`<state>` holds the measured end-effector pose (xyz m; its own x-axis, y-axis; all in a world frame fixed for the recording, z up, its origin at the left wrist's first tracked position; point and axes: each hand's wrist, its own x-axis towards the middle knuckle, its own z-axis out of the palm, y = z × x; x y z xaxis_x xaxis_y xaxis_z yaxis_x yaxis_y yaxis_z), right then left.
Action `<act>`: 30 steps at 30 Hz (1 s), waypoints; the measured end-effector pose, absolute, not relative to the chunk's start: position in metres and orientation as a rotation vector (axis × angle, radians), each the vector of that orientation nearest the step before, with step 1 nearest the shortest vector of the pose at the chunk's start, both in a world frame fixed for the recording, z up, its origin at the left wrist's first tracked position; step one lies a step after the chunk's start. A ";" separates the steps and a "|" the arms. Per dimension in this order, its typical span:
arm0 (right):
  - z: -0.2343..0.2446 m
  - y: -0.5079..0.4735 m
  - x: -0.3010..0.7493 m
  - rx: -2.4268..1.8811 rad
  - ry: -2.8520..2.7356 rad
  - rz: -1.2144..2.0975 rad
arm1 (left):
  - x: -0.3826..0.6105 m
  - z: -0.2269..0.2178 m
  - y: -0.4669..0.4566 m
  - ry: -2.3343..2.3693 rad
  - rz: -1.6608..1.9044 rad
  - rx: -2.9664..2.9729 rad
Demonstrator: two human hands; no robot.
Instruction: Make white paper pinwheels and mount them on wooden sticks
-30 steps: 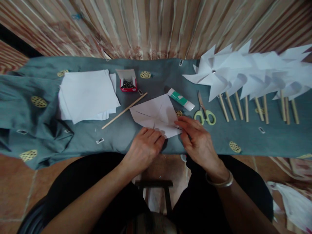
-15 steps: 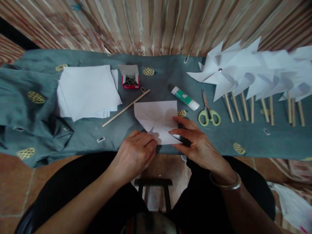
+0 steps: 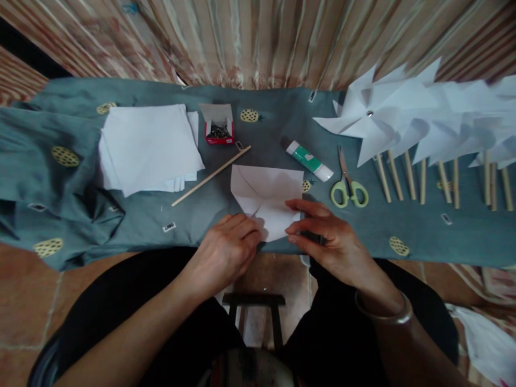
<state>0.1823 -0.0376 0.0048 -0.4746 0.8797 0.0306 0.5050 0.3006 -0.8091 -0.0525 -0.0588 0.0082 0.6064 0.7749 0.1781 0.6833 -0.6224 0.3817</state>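
A white square paper sheet with diagonal cuts lies on the grey-blue cloth before me. My left hand rests curled at the sheet's near left corner, fingertips on the paper's edge. My right hand pinches the near right corner, which is lifted and folded inward. A thin wooden stick lies just left of the sheet.
A stack of white paper sits at the left, a small red box of pins behind the sheet. A glue stick and green scissors lie to the right. Several finished paper pinwheels on sticks fill the far right.
The sheet has turned and its near right corner has been lifted and folded inward by my right hand. My left hand has stayed at the near left corner.
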 end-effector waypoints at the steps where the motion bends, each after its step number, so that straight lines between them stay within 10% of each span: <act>1: 0.005 -0.036 0.182 -1.233 -2.101 1.038 | -0.052 0.008 -0.059 1.192 0.472 2.554; 30: -0.002 -0.021 0.135 -1.346 -2.162 0.650 | -0.040 -0.003 -0.066 1.250 0.657 2.442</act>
<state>0.1353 -0.0206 -0.0019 -0.3806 0.9096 0.1666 0.6670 0.3948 -0.6318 -0.0403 -0.0663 -0.0026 0.5116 0.8210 0.2535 0.6743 -0.5665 0.4737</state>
